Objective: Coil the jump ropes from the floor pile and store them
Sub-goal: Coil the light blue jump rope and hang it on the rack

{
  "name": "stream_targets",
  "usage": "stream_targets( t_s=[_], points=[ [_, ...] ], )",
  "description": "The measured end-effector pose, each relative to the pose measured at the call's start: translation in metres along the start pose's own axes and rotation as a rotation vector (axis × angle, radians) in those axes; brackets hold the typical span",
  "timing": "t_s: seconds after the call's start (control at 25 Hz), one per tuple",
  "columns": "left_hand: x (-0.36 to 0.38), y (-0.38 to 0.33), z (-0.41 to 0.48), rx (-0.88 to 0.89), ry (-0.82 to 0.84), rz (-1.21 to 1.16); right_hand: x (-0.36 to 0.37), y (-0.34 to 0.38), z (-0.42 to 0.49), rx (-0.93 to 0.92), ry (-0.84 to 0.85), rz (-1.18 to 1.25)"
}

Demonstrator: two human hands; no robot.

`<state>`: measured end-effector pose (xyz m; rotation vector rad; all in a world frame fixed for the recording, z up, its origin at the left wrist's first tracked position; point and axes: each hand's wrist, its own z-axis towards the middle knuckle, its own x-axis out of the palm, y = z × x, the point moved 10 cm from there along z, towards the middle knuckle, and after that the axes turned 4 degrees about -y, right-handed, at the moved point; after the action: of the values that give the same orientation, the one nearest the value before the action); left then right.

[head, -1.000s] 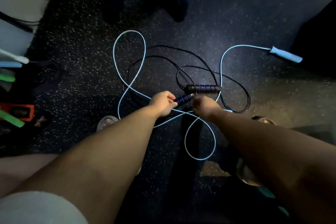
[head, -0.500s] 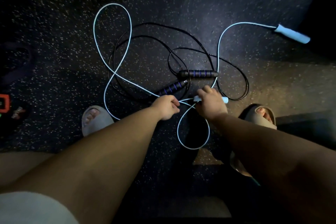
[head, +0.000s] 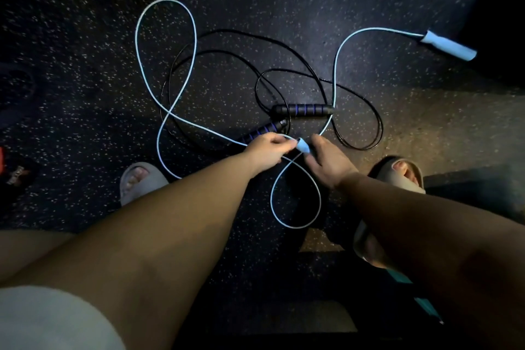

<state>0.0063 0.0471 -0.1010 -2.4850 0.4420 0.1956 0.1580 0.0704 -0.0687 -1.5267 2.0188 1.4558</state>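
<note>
Two jump ropes lie tangled on the dark speckled floor. The light blue rope (head: 147,71) loops wide to the left and ends far right in a light blue handle (head: 449,45). Its other handle (head: 302,146) is in my right hand (head: 329,160), which is closed around it. My left hand (head: 268,149) pinches the light blue cord just left of that handle. The black rope (head: 355,99) coils under the blue one, with two black-and-blue handles: one lying flat (head: 301,110), the other (head: 262,131) slanted just above my left hand.
My feet in grey slides stand on either side: left foot (head: 140,182), right foot (head: 397,176). A small orange-and-dark object (head: 11,170) lies at the left edge. A dark mass (head: 500,23) fills the upper right corner.
My right hand has lifted the light blue handle off the floor and closed on it. My left hand moved from the black handle's end to the blue cord. The camera tilted down and closer.
</note>
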Motion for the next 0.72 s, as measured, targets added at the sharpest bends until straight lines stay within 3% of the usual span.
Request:
stream_targets(
  t_s=[0.16,0.24,0.4,0.52,0.6,0.72],
  points=[
    [-0.002,-0.021,0.0,0.026,-0.043,-0.092,-0.009,0.039,-0.002,-0.216,0.001,-0.018],
    [-0.006,-0.033,-0.008,0.06,-0.021,-0.018,-0.018,0.045,-0.002,-0.243,-0.018,-0.036],
    [0.009,-0.066,-0.052,0.142,0.247,0.081,-0.071,0.038,0.005,-0.039,-0.219,0.153],
    [-0.006,-0.095,-0.099,0.224,0.44,0.224,-0.088,0.076,0.002,-0.206,-0.147,0.064],
    [-0.031,-0.124,-0.137,0.245,0.525,0.172,-0.1,0.11,-0.006,-0.325,-0.125,0.025],
    [-0.089,-0.173,-0.191,0.307,0.408,0.124,-0.123,0.158,-0.019,-0.394,-0.133,0.072]
  ],
)
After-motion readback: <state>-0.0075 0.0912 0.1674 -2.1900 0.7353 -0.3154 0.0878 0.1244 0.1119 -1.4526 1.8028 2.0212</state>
